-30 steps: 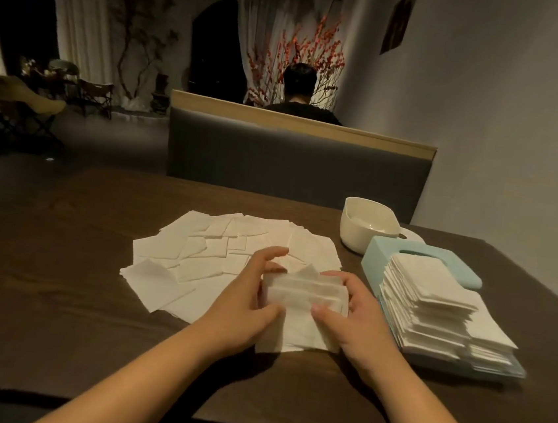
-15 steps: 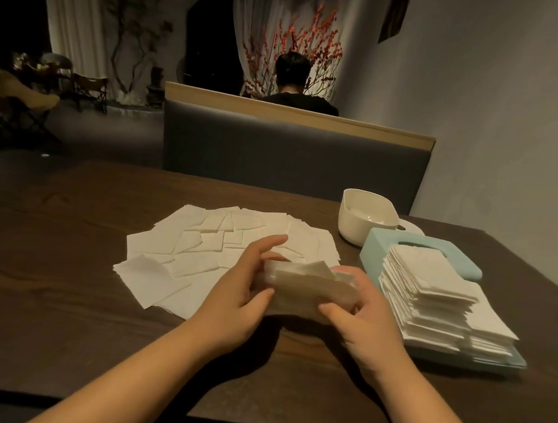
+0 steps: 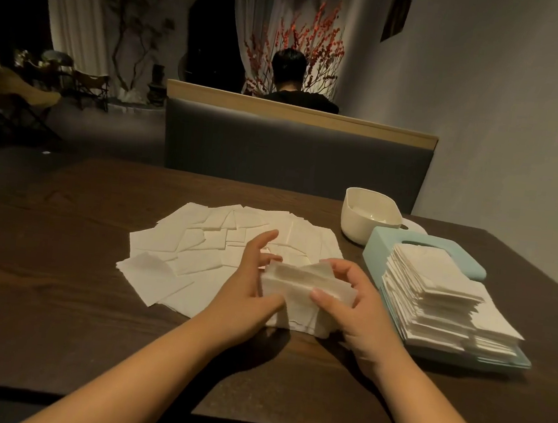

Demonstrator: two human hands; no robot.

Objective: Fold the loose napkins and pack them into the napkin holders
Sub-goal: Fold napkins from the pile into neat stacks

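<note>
A white napkin (image 3: 301,284) is held between my two hands just above the table, partly folded. My left hand (image 3: 249,287) grips its left edge with thumb and fingers. My right hand (image 3: 351,298) pinches its right side. Under them lies a small pile of napkins (image 3: 303,322). Several loose napkins (image 3: 205,241) are spread flat on the table to the left and behind. A light blue napkin holder (image 3: 415,244) lies on the right with a tall stack of folded napkins (image 3: 434,296) on it.
A white holder (image 3: 366,220) shaped like a bowl stands behind the blue one. The dark wooden table (image 3: 55,291) meets a grey wall on the right. A padded bench back (image 3: 294,151) rises beyond the far edge, with a person seated behind it.
Both hands lifted the napkin off the small pile, folded it narrower, and now hold it slightly further right and lower over the pile.
</note>
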